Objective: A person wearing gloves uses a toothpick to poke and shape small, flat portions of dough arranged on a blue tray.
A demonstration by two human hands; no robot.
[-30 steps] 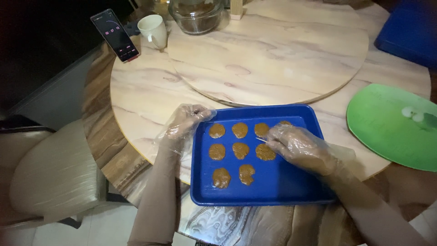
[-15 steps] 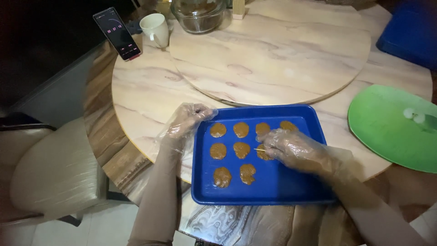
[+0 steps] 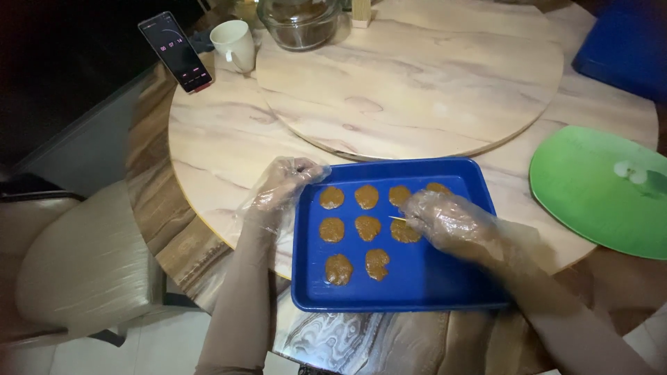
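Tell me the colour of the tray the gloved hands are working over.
The tray is bright blue, holding brown dough rounds. It shows in the head view.

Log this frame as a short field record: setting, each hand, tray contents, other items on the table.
setting: round marble-patterned table with a large turntable at its centre
left hand: in a clear plastic glove, gripping the upper left rim of the blue tray
right hand: gloved, holding a thin stick over the tray
tray contents: flat brown dough pieces in rows, eight clearly visible, lower right part bare
other items: phone, white cup, glass bowl, green mat
seat: beige chair at left
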